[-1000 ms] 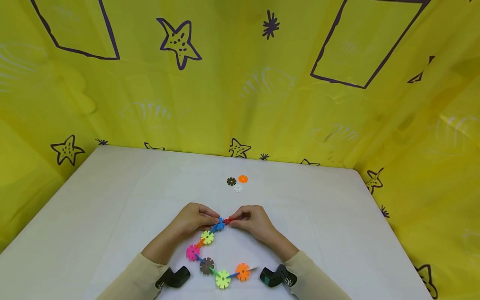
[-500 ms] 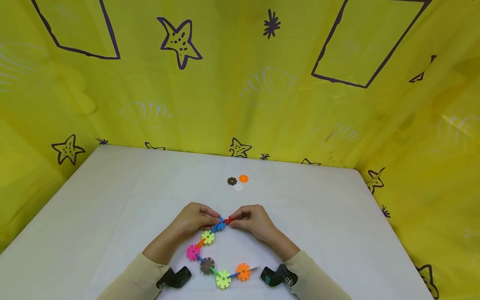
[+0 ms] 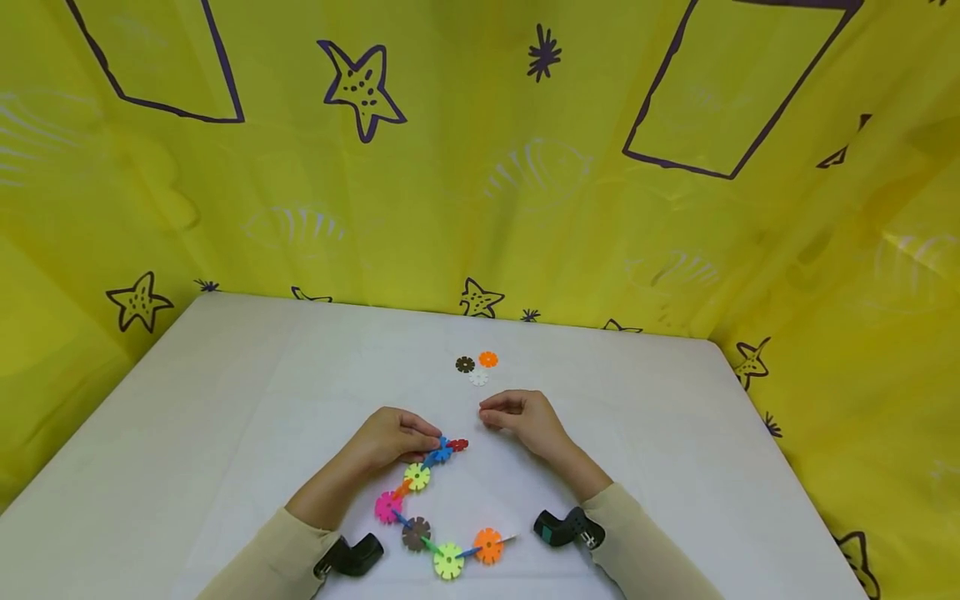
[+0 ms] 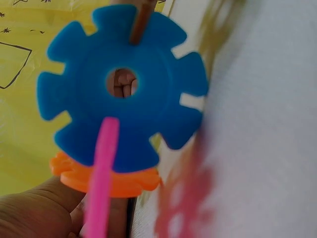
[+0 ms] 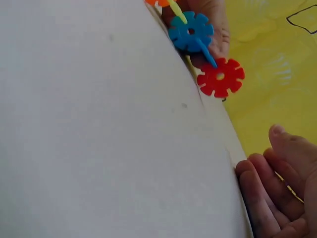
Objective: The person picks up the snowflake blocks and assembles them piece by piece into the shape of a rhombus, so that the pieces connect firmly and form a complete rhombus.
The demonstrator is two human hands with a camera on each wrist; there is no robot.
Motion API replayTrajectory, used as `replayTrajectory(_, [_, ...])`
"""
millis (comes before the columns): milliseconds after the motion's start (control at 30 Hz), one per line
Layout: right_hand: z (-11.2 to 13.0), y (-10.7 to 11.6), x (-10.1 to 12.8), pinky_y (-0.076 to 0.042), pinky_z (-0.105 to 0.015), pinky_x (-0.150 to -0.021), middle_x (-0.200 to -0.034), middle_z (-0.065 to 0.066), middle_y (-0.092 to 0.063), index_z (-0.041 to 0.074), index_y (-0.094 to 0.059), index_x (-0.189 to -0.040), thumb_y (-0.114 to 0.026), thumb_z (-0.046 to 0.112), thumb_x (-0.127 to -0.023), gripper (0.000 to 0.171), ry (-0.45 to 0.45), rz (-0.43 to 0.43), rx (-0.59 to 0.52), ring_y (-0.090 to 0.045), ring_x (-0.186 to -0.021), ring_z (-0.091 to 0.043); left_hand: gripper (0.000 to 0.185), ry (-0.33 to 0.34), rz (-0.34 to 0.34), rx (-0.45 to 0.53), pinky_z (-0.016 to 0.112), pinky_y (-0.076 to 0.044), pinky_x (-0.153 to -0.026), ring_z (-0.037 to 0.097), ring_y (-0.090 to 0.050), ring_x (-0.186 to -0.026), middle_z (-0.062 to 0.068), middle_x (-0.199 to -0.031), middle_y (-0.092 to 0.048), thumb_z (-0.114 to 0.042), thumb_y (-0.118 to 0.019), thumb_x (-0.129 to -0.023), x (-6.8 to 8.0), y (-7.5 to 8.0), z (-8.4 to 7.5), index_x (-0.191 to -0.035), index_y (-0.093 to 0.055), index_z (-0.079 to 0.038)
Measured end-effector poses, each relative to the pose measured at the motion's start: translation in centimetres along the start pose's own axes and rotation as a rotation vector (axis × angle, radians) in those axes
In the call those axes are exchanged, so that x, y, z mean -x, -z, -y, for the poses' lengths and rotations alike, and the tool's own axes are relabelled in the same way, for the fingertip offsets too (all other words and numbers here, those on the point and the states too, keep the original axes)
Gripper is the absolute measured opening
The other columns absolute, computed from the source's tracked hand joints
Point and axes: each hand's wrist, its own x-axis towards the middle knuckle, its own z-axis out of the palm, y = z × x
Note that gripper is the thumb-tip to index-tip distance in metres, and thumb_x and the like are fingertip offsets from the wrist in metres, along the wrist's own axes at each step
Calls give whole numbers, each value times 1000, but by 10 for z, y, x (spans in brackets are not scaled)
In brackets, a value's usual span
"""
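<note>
A curved chain of interlocking notched plastic discs, snowflake-style [image 3: 448,568], lies on the white table in several colours. My left hand [image 3: 386,437] pinches the chain near its far end, beside the blue discs [image 3: 444,454]. A red disc [image 5: 229,88] sticks out past them as the end piece. In the left wrist view another blue disc [image 4: 81,82] fills the foreground, hiding much of the hand. My right hand [image 3: 527,419] is off the chain, up and right of the red disc, its fingers loosely bent with nothing between them.
Beyond the hands lie three loose discs: a dark brown disc [image 3: 461,368], an orange disc [image 3: 492,362] and a white disc [image 3: 478,382]. Yellow patterned cloth [image 3: 450,183] hangs around the table's back and sides. Each wrist carries a black camera [image 3: 558,531].
My right hand has let go of the red disc and moved up and to the right, toward the loose discs. The left hand and chain stay in place.
</note>
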Motion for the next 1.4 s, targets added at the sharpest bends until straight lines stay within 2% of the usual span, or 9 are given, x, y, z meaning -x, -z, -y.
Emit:
replayTrajectory(133, [4,11,-18,-58,-24,-72,-92,-9,-75,1,-74,-104,-76,13,-86,22,-60,-76,-1,-70,-79,-13,19,-3,10,9,22,-56,-62,7,-62,-60,3,-79,-73,-14,-77,-85,0,0,2,-97,-76,0])
replayTrajectory(233, [9,17,-32,-59,-25,-72,-92,-9,-75,0,-73,-105,-76,10,-86,22,-105,-81,25,-70,-78,-14,19,0,21,24,22,-57,-63,7,-63,-62,5,-81,-74,-13,-76,-86,0,1,3,-98,-75,2])
replayTrajectory(467, [16,23,-60,-54,-22,-73,-95,-4,-73,6,-75,-105,-81,19,-82,28,-149,-21,287,-65,-80,-12,19,9,31,30,22,-57,-64,7,-64,-63,6,-84,-75,-12,-75,-87,0,1,5,-100,-75,2])
replayTrajectory(567, [18,23,-67,-51,-22,-75,-98,-3,-72,8,-76,-103,-83,22,-80,27,-170,-7,359,-62,-85,-14,19,4,38,36,22,-58,-65,8,-65,-64,7,-85,-75,-12,-75,-87,0,1,5,-100,-75,2])
replayTrajectory(733, [19,21,-74,-50,-23,-75,-97,-4,-71,9,-78,-98,-85,23,-78,25,-170,-2,412,-59,-89,-17,20,-1,44,49,23,-59,-66,7,-66,-65,9,-87,-75,-11,-74,-87,0,1,5,-101,-74,4])
replayTrajectory(933, [20,19,-77,-49,-24,-77,-96,-3,-71,11,-79,-93,-86,25,-76,23,-162,-2,445,-59,-90,-17,19,-8,27,35,22,-57,-63,7,-63,-62,5,-81,-74,-12,-76,-86,-1,1,6,-98,-75,2])
replayTrajectory(1167, [22,16,-78,-48,-24,-73,-83,0,-70,10,-78,-84,-89,26,-72,23,-122,-28,488,-58,-83,-15,19,-11,23,30,23,-58,-64,7,-63,-62,6,-82,-75,-13,-76,-86,-2,0,4,-98,-75,2])
replayTrajectory(1400, [25,16,-76,-47,-23,-68,-79,-1,-69,8,-76,-83,-89,23,-72,22,-115,-38,479,-58,-77,-14,20,-15,8,4,22,-55,-61,7,-62,-60,2,-78,-73,-16,-77,-85,-2,1,3,-96,-76,0])
